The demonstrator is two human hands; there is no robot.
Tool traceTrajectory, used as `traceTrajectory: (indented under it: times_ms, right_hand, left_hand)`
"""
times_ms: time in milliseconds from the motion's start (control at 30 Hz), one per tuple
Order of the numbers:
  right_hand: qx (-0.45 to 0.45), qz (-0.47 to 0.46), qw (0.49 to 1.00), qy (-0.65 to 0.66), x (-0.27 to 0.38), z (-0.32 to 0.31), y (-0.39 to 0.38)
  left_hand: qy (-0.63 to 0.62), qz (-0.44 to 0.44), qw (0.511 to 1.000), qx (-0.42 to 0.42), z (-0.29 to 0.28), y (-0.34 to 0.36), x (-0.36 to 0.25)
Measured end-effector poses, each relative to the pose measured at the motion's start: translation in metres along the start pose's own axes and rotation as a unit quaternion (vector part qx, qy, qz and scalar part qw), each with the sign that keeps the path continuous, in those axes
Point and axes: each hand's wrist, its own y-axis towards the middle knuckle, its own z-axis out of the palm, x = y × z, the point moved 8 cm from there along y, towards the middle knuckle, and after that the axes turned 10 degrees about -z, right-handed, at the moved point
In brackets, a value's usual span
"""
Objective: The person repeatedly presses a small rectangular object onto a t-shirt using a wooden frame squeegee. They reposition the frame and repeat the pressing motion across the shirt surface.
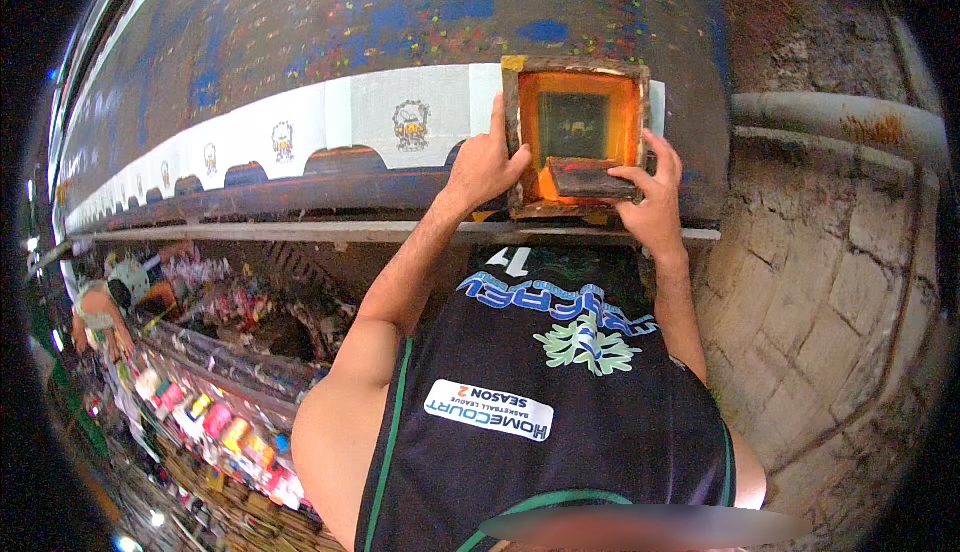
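Head view: a rectangular brown wooden frame with an orange inner border (582,67) lies toward one o'clock on a long, dark, paint-speckled table (440,12). The left hand (486,168), half closed, clasps its rim at eight o'clock. The right hand (655,197), fingers bent, clasps the rim at four o'clock; its thumb touches a dark oblong block (580,180) at six o'clock inside, though I cannot tell whether that is gripped. White printed sheets (440,82) trail toward nine o'clock.
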Motion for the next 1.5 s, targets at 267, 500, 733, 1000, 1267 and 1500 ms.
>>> traceTrajectory:
  times_ms: [267, 500, 733, 1000, 1267, 1500]
  right_hand:
    - [-0.020, 0.007, 0.988, 0.154, -0.096, -0.079, -0.013]
    - [-0.022, -0.079, 0.975, 0.207, -0.196, -0.161, -0.040]
    - [0.090, -0.155, 0.929, 0.325, -0.214, -0.174, -0.028]
    - [0.219, -0.268, 0.848, 0.402, -0.131, -0.149, 0.005]
    - [0.257, -0.292, 0.827, 0.405, -0.107, -0.136, 0.010]
    - [0.338, -0.315, 0.767, 0.444, -0.092, -0.117, 0.022]
  left_hand:
    - [-0.051, -0.001, 0.997, -0.052, 0.053, 0.004, -0.089]
    - [-0.072, -0.076, 0.988, -0.111, 0.144, -0.015, -0.191]
    - [-0.098, -0.245, 0.946, -0.189, 0.177, -0.099, -0.231]
    - [-0.133, -0.347, 0.852, -0.368, 0.148, -0.210, -0.238]
    - [-0.177, -0.371, 0.826, -0.387, 0.142, -0.224, -0.231]
    - [-0.184, -0.470, 0.766, -0.399, 0.163, -0.256, -0.246]
